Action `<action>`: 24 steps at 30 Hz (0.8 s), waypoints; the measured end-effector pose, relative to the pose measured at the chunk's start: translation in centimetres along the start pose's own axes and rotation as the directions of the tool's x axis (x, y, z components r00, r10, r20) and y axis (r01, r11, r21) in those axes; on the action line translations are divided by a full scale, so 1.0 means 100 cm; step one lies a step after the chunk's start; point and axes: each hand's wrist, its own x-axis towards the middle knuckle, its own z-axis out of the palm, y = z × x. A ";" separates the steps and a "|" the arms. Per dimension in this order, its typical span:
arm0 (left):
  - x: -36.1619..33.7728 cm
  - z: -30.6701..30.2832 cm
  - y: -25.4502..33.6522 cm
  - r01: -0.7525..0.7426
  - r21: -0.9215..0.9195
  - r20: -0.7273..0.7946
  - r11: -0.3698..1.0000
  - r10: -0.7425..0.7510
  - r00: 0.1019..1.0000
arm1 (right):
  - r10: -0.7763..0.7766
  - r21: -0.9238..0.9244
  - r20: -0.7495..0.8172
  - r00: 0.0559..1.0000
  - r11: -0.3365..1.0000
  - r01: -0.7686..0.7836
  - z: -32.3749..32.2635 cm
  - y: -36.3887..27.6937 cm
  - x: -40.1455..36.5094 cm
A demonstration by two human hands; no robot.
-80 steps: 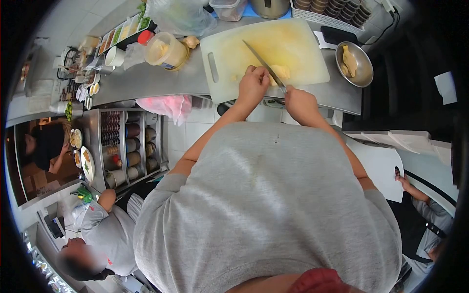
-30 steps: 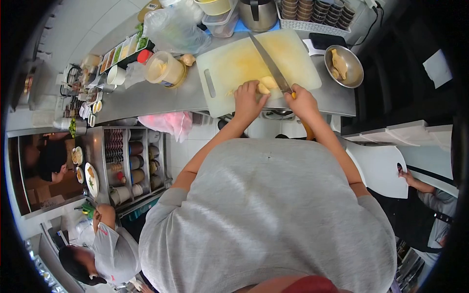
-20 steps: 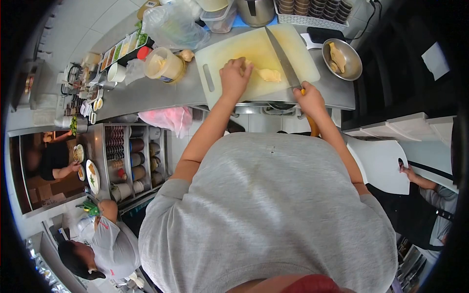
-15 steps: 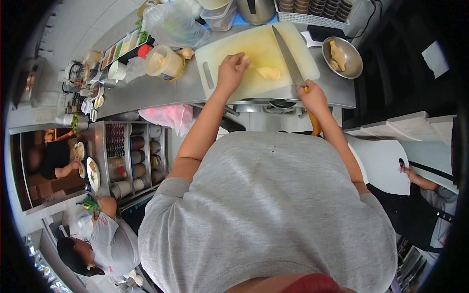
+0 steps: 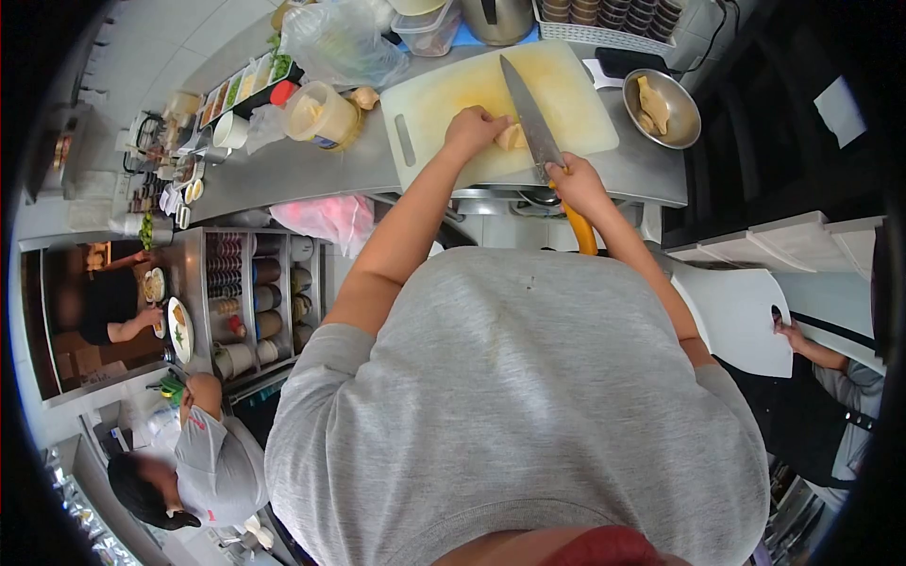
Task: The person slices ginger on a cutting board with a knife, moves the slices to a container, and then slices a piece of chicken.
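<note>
Across a white cutting board (image 5: 587, 111) with yellow stains lies the long blade of a kitchen knife (image 5: 534, 118) with a yellow handle. My right hand (image 5: 578, 184) is wrapped round the knife where blade and handle meet. A pale yellow piece of food (image 5: 512, 138) rests on the board, just left of the blade. My left hand (image 5: 475, 132) has its fingertips pinched together at the left end of this piece. Part of the piece is hidden by the fingers. To the right stands a steel bowl (image 5: 681, 124) holding similar pale yellow pieces (image 5: 653, 102).
Left of the board stand an open plastic tub (image 5: 326, 121) and a tray of chopped ingredients (image 5: 247, 83). A plastic bag (image 5: 340, 47) lies behind them. A co-worker (image 5: 203, 453) is at lower left; another person's hand (image 5: 797, 338) at right holds a white board (image 5: 741, 321).
My left hand has moved right, up against the pale yellow piece. My right hand has moved left and up, bringing the blade close beside the piece.
</note>
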 end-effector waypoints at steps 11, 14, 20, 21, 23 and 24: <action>-0.006 -0.033 -0.011 -0.029 -0.404 0.069 0.914 0.062 0.996 | 0.035 0.031 0.021 0.999 0.999 -0.035 0.002 0.015 0.004; -0.010 -0.035 -0.022 -0.368 -0.109 -0.141 0.923 0.352 0.925 | 0.031 0.110 0.007 0.999 0.993 -0.032 -0.002 0.014 0.004; -0.040 -0.031 -0.021 -0.617 0.462 -0.012 0.637 0.700 0.714 | 0.026 0.124 -0.082 0.996 0.992 -0.016 -0.012 0.011 0.002; -0.044 -0.030 -0.019 -0.639 0.397 -0.014 0.659 0.700 0.714 | 0.022 0.129 -0.084 0.996 0.992 -0.011 -0.015 0.011 0.002; -0.050 -0.029 -0.012 -0.679 0.261 -0.015 0.686 0.706 0.708 | 0.016 0.133 -0.100 0.995 0.991 -0.003 -0.018 0.013 0.003; -0.048 -0.025 -0.011 -0.660 0.273 -0.003 0.700 0.687 0.727 | 0.013 0.129 -0.112 0.994 0.992 0.001 -0.020 0.015 0.005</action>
